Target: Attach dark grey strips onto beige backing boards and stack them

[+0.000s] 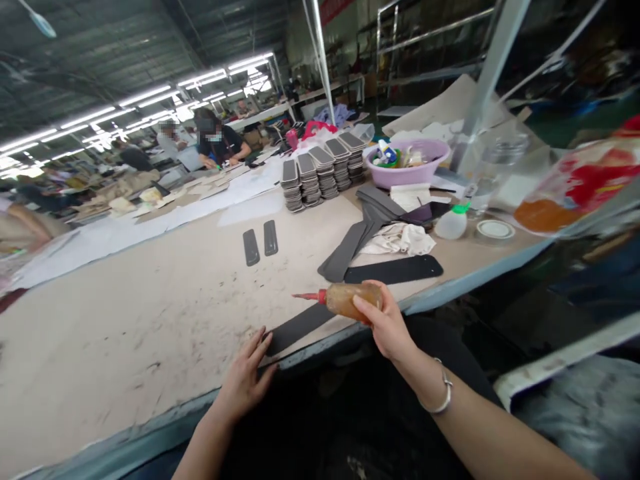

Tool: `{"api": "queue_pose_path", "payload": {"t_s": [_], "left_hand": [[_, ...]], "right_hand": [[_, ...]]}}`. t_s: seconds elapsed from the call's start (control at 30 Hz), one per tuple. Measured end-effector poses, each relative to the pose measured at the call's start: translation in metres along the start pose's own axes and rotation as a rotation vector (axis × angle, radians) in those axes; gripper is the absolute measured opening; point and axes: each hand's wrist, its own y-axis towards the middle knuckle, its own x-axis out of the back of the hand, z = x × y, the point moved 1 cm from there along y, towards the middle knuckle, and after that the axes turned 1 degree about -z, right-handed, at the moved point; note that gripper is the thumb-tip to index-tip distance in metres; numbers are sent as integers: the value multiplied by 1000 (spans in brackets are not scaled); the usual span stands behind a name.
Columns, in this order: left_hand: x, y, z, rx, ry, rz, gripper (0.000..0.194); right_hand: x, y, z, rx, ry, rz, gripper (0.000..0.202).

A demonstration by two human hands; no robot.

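Note:
My right hand is wrapped round a squeeze bottle of amber liquid, which looks like glue. Its pointed red nozzle faces left, above a dark grey strip lying along the table's front edge. At that strip's left end, my left hand rests with fingers stretched out and thumb apart, the fingertips touching it. The strip's right end is partly hidden behind the bottle. Further back on the table lie two small dark rounded pieces, side by side.
Stacks of dark rounded pieces stand at the back. To the right are more grey strips, a black strip, a white cloth, a green-capped bottle, a round lid and a purple basin. Co-workers sit beyond.

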Motion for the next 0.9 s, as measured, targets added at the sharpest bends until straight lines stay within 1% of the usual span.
{"api": "queue_pose_path", "payload": {"t_s": [0.07, 0.13, 0.17, 0.3, 0.37, 0.47, 0.57, 0.7, 0.83, 0.9], "left_hand": [[-1, -9, -1, 78, -31, -121, 38], [-2, -13, -1, 113, -42, -200, 27], [-4, -14, -1, 111, -42, -207, 25], [-11, -11, 2, 56, -48, -142, 24], [-13, -9, 2, 58, -51, -123, 23], [-13, -8, -1, 75, -52, -125, 23], [-11, -8, -4, 87, -51, -136, 22], [-11, -8, -5, 87, -51, -150, 23], [-12, -8, -5, 89, -50, -145, 24], [-13, -8, -4, 93, -44, -147, 24]], "right_hand": [[-8, -7, -8, 79, -166, 61, 46], [-15, -14, -14, 174, -341, 117, 48], [-19, -17, -16, 226, -427, 138, 49], [-36, -28, -24, 458, -693, 211, 49], [-44, -32, -28, 552, -761, 260, 48], [-54, -36, -34, 650, -794, 324, 48], [-62, -37, -39, 694, -807, 375, 49], [-68, -39, -45, 678, -808, 417, 48], [-70, -40, -47, 658, -817, 461, 49], [-67, -39, -46, 655, -830, 441, 48]]}}
